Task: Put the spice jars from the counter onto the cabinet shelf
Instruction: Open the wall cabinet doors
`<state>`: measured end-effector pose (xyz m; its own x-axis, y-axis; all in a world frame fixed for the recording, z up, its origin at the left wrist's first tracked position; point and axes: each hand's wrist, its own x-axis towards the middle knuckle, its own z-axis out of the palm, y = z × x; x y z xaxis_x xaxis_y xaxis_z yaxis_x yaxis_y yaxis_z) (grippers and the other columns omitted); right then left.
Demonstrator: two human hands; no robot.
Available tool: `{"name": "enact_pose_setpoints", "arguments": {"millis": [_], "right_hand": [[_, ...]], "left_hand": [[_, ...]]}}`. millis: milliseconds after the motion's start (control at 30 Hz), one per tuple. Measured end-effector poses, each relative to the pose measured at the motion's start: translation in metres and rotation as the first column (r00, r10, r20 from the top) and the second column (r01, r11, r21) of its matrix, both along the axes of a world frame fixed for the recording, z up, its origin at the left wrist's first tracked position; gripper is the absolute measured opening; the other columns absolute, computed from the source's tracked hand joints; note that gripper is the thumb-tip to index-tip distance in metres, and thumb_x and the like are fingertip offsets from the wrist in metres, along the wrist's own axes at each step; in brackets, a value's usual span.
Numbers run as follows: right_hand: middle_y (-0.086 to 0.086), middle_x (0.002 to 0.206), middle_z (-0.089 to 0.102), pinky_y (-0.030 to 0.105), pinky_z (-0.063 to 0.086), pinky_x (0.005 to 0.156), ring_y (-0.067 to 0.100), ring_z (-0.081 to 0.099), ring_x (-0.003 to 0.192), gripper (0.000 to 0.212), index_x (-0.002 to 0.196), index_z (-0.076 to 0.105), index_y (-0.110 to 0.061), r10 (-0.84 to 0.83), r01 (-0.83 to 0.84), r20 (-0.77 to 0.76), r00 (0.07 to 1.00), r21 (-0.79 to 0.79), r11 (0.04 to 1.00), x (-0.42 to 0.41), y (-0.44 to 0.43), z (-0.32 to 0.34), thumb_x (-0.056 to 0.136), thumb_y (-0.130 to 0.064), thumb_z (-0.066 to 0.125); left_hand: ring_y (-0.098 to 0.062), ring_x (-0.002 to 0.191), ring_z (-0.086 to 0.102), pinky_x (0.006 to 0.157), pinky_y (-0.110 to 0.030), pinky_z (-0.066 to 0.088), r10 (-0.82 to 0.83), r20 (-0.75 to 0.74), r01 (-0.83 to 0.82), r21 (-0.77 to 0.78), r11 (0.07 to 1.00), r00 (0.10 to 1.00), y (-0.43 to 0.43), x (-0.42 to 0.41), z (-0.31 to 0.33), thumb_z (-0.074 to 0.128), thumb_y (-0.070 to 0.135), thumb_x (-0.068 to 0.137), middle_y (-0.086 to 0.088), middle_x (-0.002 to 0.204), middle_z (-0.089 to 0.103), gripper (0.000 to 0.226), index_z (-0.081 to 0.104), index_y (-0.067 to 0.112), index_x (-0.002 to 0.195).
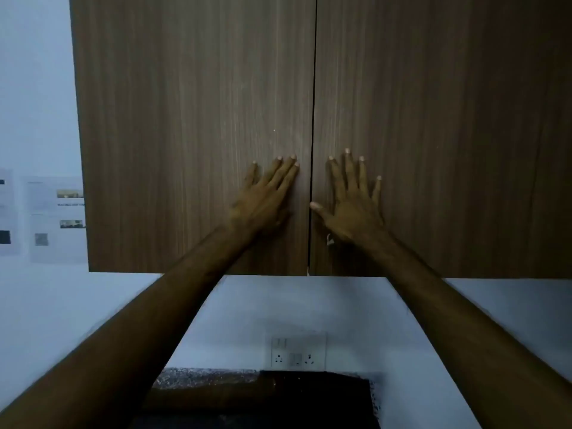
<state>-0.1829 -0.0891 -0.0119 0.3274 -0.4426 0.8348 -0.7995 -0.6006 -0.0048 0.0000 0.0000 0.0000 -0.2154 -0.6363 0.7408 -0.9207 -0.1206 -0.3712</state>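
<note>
A brown wood-grain wall cabinet fills the upper view, and both its doors are shut. My left hand (266, 196) lies flat on the left door (192, 119), fingers spread, close to the centre seam. My right hand (353, 199) lies flat on the right door (448, 119), fingers spread, its thumb reaching the seam. Neither hand holds anything. No spice jars are in view, and the shelf is hidden behind the doors.
Below the cabinet is a pale wall with a socket plate (297, 351). A dark counter (309, 397) shows at the bottom between my forearms. Several printed sheets (52, 218) hang on the wall to the left.
</note>
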Motion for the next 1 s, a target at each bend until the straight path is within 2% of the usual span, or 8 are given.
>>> {"name": "enact_pose_setpoints", "arguments": {"millis": [133,267,567,800,867,933,1000], "right_hand": [[0.005,0.160,-0.024,0.063,-0.007,0.112,0.031,-0.020,0.147,0.099,0.153,-0.013,-0.028,-0.008,0.008,-0.002,1.000,0.008,1.000,0.007,-0.002,-0.014,0.085,-0.069,0.046],[0.004,0.160,-0.024,0.061,-0.011,0.111,0.029,-0.021,0.147,0.097,0.153,-0.012,-0.028,-0.010,0.010,0.000,1.000,-0.013,1.000,0.019,-0.007,-0.019,0.085,-0.066,0.047],[0.006,0.161,-0.019,0.067,-0.003,0.114,0.029,-0.017,0.148,0.081,0.154,-0.005,-0.029,-0.098,0.102,0.046,0.994,-0.080,0.992,0.034,-0.009,-0.013,0.092,-0.048,0.044],[0.010,0.163,-0.001,0.072,0.003,0.109,0.034,0.000,0.150,0.069,0.152,0.019,-0.028,-0.278,0.271,-0.008,0.961,-0.186,0.944,0.052,0.008,-0.011,0.087,-0.047,0.035],[0.010,0.163,0.002,0.073,0.005,0.108,0.035,0.002,0.150,0.070,0.150,0.022,-0.030,-0.316,0.300,-0.045,0.948,-0.215,0.930,0.058,0.015,-0.009,0.085,-0.048,0.040],[0.009,0.163,0.000,0.073,0.001,0.107,0.035,0.001,0.149,0.075,0.152,0.020,-0.030,-0.367,0.339,-0.086,0.926,-0.233,0.911,0.061,0.021,-0.010,0.085,-0.045,0.051],[0.007,0.164,-0.001,0.073,-0.002,0.106,0.033,-0.001,0.150,0.073,0.152,0.024,-0.029,-0.421,0.385,-0.118,0.899,-0.241,0.891,0.058,0.028,-0.013,0.087,-0.043,0.054]], "left_hand": [[-0.024,0.149,-0.013,0.120,-0.055,0.005,0.046,0.024,-0.047,0.067,0.997,0.999,-0.015,0.002,-0.010,0.057,0.060,0.083,-0.005,0.161,-0.017,0.109,-0.014,0.016,0.152],[-0.026,0.149,-0.012,0.118,-0.059,0.008,0.073,0.041,-0.074,0.033,0.997,0.996,-0.026,0.013,-0.014,0.066,0.062,0.074,-0.004,0.161,-0.018,0.121,-0.016,0.018,0.152],[-0.026,0.149,-0.012,0.117,-0.059,0.008,0.038,0.076,-0.037,-0.010,0.999,0.996,-0.035,0.023,-0.016,0.064,0.067,0.073,-0.005,0.161,-0.019,0.123,-0.018,0.018,0.151],[-0.028,0.149,-0.010,0.117,-0.060,0.010,0.015,0.104,-0.013,-0.022,1.000,0.994,-0.033,0.025,-0.019,0.060,0.067,0.076,-0.008,0.160,-0.020,0.121,-0.019,0.013,0.150],[-0.029,0.149,-0.011,0.117,-0.059,0.008,0.003,0.115,-0.002,-0.010,1.000,0.993,-0.032,0.026,-0.018,0.058,0.068,0.077,-0.008,0.160,-0.021,0.120,-0.020,0.012,0.150],[-0.029,0.149,-0.011,0.117,-0.058,0.009,-0.004,0.131,0.004,-0.002,1.000,0.991,-0.031,0.028,-0.016,0.055,0.069,0.079,-0.009,0.160,-0.022,0.118,-0.019,0.011,0.150],[-0.030,0.149,-0.010,0.117,-0.057,0.013,-0.012,0.152,0.012,0.002,1.000,0.988,-0.028,0.029,-0.014,0.053,0.067,0.082,-0.010,0.160,-0.021,0.113,-0.018,0.011,0.150]]}}
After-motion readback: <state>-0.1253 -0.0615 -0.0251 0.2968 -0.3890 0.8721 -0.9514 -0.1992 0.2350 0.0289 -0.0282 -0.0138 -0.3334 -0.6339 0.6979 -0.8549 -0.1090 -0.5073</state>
